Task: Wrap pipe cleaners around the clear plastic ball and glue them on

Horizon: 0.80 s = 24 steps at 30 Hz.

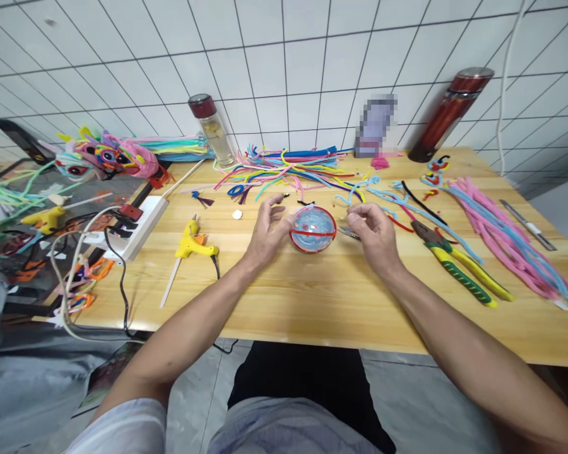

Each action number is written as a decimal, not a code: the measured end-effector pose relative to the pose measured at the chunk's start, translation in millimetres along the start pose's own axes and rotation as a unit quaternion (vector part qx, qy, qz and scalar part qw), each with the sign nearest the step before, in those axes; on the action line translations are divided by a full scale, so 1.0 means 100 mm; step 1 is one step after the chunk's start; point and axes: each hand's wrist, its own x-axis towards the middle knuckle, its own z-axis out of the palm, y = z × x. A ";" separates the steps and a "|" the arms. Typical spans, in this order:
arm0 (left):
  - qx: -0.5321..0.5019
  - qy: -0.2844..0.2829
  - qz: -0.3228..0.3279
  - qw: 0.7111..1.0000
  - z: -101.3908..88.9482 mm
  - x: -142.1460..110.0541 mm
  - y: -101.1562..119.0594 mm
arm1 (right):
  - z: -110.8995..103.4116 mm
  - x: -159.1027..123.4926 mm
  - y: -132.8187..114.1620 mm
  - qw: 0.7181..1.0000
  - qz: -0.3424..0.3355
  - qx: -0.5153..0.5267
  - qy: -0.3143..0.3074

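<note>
A round light-blue piece (313, 228) with a red fuzzy rim and a red strand across it lies on the wooden table (312, 302). My left hand (267, 232) rests at its left edge, fingers curled and touching the rim. My right hand (373, 230) is just right of it, fingers pinched together over a small metal tool (348, 233) that lies on the table; whether it holds anything I cannot make out.
A yellow glue gun (195, 244) lies to the left, next to a white power strip (132, 230). Yellow-green pliers (459, 265) lie on the right. Coloured pipe cleaners (288, 167) spread across the back, pink and blue ones (506, 236) at right. Two bottles (213, 129) stand against the tiled wall.
</note>
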 end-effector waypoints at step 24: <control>-0.039 -0.148 -0.062 0.986 0.10 -0.10 0.06 | 0.05 0.03 -0.05 0.970 0.130 0.196 -0.068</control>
